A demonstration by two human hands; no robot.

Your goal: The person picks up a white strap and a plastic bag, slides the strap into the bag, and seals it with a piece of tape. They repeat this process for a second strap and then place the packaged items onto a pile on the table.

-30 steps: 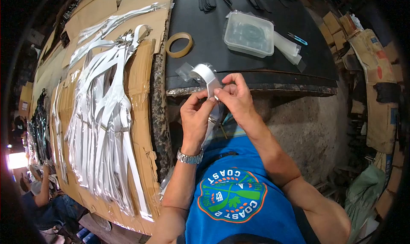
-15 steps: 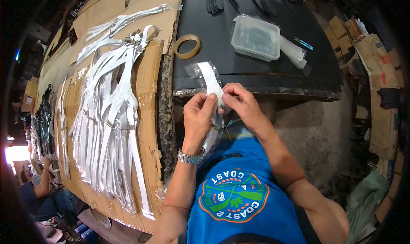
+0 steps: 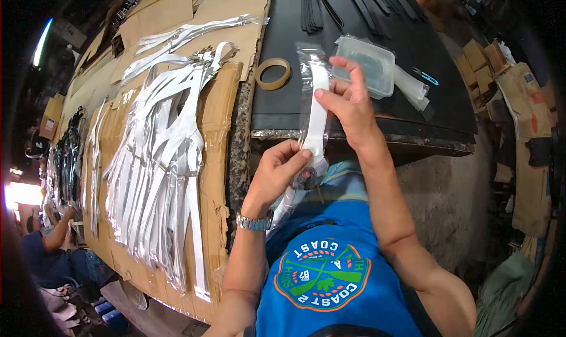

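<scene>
A white strap (image 3: 318, 113) in a clear plastic sleeve runs up from my lap over the front edge of the black table. My left hand (image 3: 282, 167) pinches its wider part between thumb and fingers. Higher up, my right hand (image 3: 348, 98) has its thumb on the strap near the top end, with the fingers behind and beside it; the upper fingers are raised. Below my left hand the sleeved strap hangs toward my lap, partly hidden by the wrist.
A tape roll (image 3: 273, 74) and a lidded plastic box (image 3: 368, 66) lie on the black table (image 3: 283, 110). Beyond are blue snips (image 3: 425, 76) and black straps (image 3: 377, 1). Many sleeved white straps (image 3: 159, 154) cover cardboard at left. Another person (image 3: 50, 242) is at far left.
My right hand has moved up along the strap from beside my left hand. More of the strap's upper end now stretches straight. The view has shifted slightly.
</scene>
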